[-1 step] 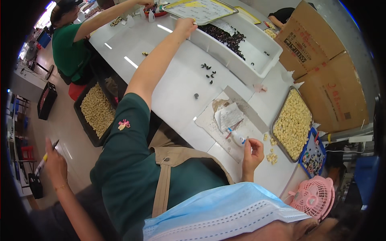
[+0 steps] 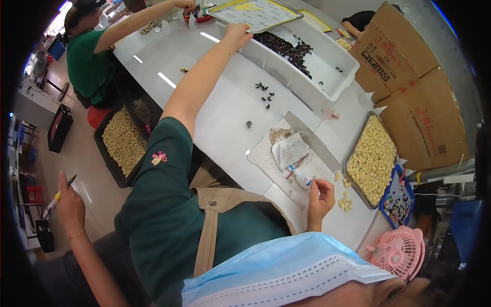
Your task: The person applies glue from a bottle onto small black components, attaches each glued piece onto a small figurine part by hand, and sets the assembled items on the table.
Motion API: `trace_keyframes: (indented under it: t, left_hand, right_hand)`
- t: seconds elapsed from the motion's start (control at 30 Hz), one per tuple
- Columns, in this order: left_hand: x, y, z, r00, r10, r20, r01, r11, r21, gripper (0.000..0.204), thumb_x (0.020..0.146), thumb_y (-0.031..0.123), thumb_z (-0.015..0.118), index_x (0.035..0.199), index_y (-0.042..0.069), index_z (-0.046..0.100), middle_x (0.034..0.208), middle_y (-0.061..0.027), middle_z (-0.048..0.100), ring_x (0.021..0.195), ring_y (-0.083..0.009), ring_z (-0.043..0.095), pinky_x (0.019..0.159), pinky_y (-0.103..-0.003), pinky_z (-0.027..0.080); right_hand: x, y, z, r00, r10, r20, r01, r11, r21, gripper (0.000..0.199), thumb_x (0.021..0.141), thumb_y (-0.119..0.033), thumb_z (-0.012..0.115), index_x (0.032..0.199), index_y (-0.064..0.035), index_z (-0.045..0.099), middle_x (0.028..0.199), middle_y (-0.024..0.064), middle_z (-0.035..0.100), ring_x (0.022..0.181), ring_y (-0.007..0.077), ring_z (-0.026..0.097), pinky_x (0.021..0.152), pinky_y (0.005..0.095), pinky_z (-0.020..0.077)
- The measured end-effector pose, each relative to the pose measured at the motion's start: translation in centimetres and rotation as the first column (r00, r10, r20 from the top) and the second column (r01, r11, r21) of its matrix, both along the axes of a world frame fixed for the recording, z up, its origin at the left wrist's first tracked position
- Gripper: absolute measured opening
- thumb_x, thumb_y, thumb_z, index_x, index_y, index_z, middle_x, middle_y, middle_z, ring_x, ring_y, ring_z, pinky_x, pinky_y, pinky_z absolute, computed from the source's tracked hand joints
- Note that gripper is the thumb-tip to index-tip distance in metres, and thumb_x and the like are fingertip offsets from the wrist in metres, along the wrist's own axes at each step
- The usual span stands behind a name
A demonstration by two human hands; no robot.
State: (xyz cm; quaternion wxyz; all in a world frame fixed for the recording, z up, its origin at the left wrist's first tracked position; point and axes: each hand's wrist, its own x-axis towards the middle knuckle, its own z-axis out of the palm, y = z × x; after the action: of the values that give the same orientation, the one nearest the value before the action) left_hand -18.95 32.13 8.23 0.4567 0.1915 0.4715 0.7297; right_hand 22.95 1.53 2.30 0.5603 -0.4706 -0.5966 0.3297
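My left hand [image 2: 236, 36] reaches far across the table, its fingers closed on the near edge of a flat metal-rimmed tray [image 2: 283, 22]. White paper with yellow patches lines that tray, which sits over the far end of a white plastic bin [image 2: 331, 84]. Many small black curved pieces [image 2: 289, 51] lie in the bin. Close to my body, my right hand [image 2: 321, 198] pinches the base of a small white squeeze bottle [image 2: 302, 178] with a blue tip. The bottle is tilted above a stained cardboard sheet [image 2: 276, 179], where folded paper [image 2: 291, 149] lies.
A tray of cream-coloured pieces [image 2: 372, 158] stands at right, with a blue tray [image 2: 399, 197] and a pink fan [image 2: 399, 250] nearby. Loose black pieces [image 2: 264, 94] lie mid-table. Cardboard boxes [image 2: 424, 112] rise behind. At left are a co-worker [image 2: 89, 66] and another person's hand [image 2: 70, 207] with a marker.
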Motion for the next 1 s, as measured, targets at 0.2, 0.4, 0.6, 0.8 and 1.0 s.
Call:
trace_keyframes:
  t: [0.2, 0.4, 0.6, 0.8, 1.0]
  left_hand:
    - [-0.1, 2.9, 0.1, 0.999, 0.003, -0.045, -0.009, 0.989, -0.145, 0.011, 0.079, 0.007, 0.062, 0.079, 0.002, 0.051, 0.060, -0.0022, 0.049, 0.043, -0.0086, 0.043, 0.035, -0.021, 0.031]
    - [-2.3, 2.2, -1.3, 0.978, -0.046, 0.202, 0.055, 0.998, -0.040, 0.022, 0.077, 0.008, 0.056, 0.065, 0.012, 0.038, 0.053, 0.0028, 0.032, 0.038, -0.0064, 0.024, 0.036, -0.022, 0.018]
    - [-3.0, -12.8, 2.5, 0.912, -0.141, 0.386, 0.122, 0.990, 0.074, 0.011, 0.078, 0.008, 0.052, 0.072, 0.012, 0.044, 0.053, 0.0046, 0.030, 0.037, -0.0053, 0.023, 0.037, -0.022, 0.021]
    - [5.6, -10.2, 7.3, -0.053, 0.380, 0.924, 0.342, 0.876, -0.340, 0.025, 0.086, 0.036, 0.049, 0.096, 0.014, 0.044, 0.076, -0.0074, 0.052, 0.080, -0.0201, 0.057, 0.079, -0.034, 0.047]
    - [4.8, -9.8, 2.9, -0.912, 0.186, 0.365, -0.028, 0.861, -0.509, 0.015, 0.085, 0.016, 0.049, 0.100, 0.017, 0.048, 0.072, -0.0027, 0.045, 0.080, -0.0228, 0.051, 0.087, -0.039, 0.038]
  right_hand:
    - [0.8, 0.5, -0.6, 1.000, -0.008, -0.024, 0.006, 0.997, -0.076, 0.011, 0.078, 0.003, 0.061, 0.087, 0.0014, 0.056, 0.082, 0.0058, 0.058, 0.071, 0.0096, 0.054, 0.068, 0.0206, 0.0443]
    - [1.1, 0.8, -0.2, 0.995, -0.016, -0.099, -0.004, 0.980, -0.199, 0.011, 0.079, 0.002, 0.061, 0.089, 0.0004, 0.055, 0.082, 0.0046, 0.058, 0.071, 0.0085, 0.053, 0.067, 0.0193, 0.0434]
    - [0.9, 0.8, 0.4, 0.985, 0.002, -0.171, -0.047, 0.965, -0.258, 0.013, 0.079, 0.001, 0.061, 0.090, -0.0011, 0.054, 0.082, 0.0035, 0.057, 0.071, 0.0072, 0.052, 0.066, 0.0182, 0.0416]
    - [0.8, -0.2, 1.1, 0.976, 0.036, -0.215, -0.095, 0.958, -0.270, 0.013, 0.080, 0.001, 0.061, 0.090, -0.0015, 0.053, 0.082, 0.0036, 0.057, 0.070, 0.0070, 0.051, 0.065, 0.0181, 0.0415]
    - [1.2, -1.4, 1.8, 0.964, 0.067, -0.259, -0.136, 0.957, -0.256, 0.013, 0.080, 0.001, 0.061, 0.091, -0.0019, 0.053, 0.081, 0.0038, 0.057, 0.070, 0.0069, 0.052, 0.063, 0.0179, 0.0423]
